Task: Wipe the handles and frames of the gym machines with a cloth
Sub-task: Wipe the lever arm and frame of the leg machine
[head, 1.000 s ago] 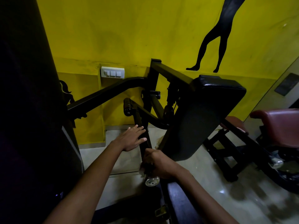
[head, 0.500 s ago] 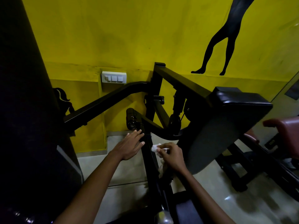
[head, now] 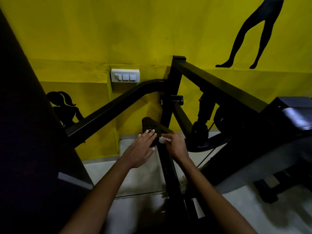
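A black gym machine frame (head: 170, 166) rises from the floor in front of me, with a black padded handle (head: 148, 124) at its upper end. My left hand (head: 141, 147) lies flat with straight fingers against the lower part of that handle. My right hand (head: 175, 146) is just to its right, pinching a small white cloth (head: 163, 140) against the frame bar. More of the white cloth hangs lower beside the bar (head: 183, 184).
A black seat pad (head: 287, 119) sits at the right. A slanted black beam (head: 118, 107) runs left toward a dark panel (head: 25, 132). The yellow wall carries a white switch plate (head: 125, 76). Light floor tiles (head: 143, 179) lie below.
My right hand has climbed up the frame bar with the cloth, from near the bottom to beside the handle. My left hand stayed on the handle. The view has moved closer.
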`<state>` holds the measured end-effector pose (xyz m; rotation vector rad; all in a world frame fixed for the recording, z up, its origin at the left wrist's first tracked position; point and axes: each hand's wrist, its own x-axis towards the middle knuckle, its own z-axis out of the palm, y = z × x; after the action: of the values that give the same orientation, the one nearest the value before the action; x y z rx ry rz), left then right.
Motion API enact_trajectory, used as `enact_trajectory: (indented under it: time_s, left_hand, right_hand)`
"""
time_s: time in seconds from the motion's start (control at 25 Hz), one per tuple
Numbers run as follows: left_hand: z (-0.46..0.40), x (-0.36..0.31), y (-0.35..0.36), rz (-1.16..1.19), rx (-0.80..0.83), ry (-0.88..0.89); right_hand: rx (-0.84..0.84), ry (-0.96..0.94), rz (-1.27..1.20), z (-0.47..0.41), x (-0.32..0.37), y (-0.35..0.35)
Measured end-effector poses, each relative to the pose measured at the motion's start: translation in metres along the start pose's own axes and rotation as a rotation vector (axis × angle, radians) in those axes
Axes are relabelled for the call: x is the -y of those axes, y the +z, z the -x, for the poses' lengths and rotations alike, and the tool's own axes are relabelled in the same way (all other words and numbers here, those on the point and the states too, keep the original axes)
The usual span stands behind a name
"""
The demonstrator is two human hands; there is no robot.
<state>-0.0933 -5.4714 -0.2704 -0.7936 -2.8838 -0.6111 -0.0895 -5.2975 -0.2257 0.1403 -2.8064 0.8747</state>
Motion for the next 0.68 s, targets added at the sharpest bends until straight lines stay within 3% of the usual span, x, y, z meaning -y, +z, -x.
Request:
enact_trajectory:
  time_s: [0.24,0.4,0.68]
  left_hand:
    - [-0.011,0.013,0.001,0.095,-0.023,0.050]
    - [-0.014,0.012,-0.003,0.116,-0.006,0.047]
    - [-0.008,0.000,-0.012,0.079,0.042,-0.006]
  right_hand:
    - [0.150,-0.351,0.275,-0.002,0.003,0.008]
    - [0.189,-0.554,0.304,0.006,0.011,0.000]
    - [0.282,-0.696,0.400,0.034,0.001,-0.002]
